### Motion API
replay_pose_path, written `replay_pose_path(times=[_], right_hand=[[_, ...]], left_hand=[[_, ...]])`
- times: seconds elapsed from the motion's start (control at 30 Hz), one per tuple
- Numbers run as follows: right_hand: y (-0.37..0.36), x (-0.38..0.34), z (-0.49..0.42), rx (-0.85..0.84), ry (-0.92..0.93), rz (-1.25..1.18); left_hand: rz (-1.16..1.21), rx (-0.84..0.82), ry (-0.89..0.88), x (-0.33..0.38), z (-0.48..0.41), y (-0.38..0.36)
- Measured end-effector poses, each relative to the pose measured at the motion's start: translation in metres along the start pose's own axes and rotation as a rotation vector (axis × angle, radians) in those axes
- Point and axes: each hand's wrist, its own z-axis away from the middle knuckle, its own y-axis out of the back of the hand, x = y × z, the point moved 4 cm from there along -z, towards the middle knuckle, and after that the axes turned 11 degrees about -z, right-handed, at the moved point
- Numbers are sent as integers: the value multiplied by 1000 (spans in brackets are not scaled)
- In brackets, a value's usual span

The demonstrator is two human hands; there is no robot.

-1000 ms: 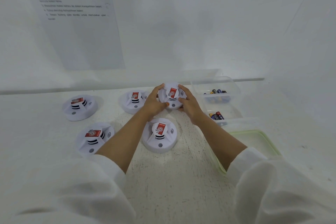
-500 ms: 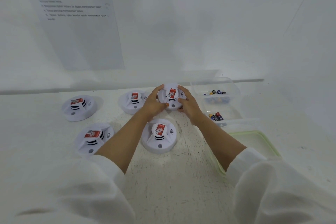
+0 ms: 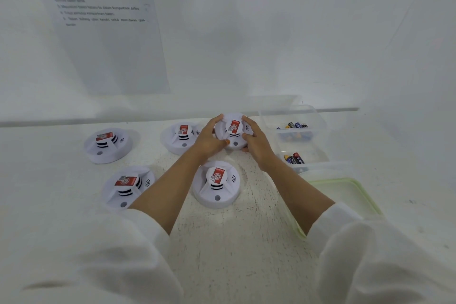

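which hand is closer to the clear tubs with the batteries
Right. The right hand grips the smoke alarm on its side toward the battery tubs, apart from them; the left hand grips the alarm's other side, farther away.

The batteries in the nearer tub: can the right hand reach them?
Probably yes: the batteries lie in an open tub beside the right hand, nothing between, though that hand grips a smoke detector.

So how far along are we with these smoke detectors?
Done: nothing visibly; all five detectors look alike, face up. In hand: the left hand and right hand grip the far detector by its rim. Left: four other detectors, none held; batteries sit in the clear tub.
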Motion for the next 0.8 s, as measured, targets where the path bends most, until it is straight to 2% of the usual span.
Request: replay_pose_path(times=[0.8], right_hand=[[-2,-5,6,-7,-9,-44]], left_hand=[[15,-6,6,0,2,1]])
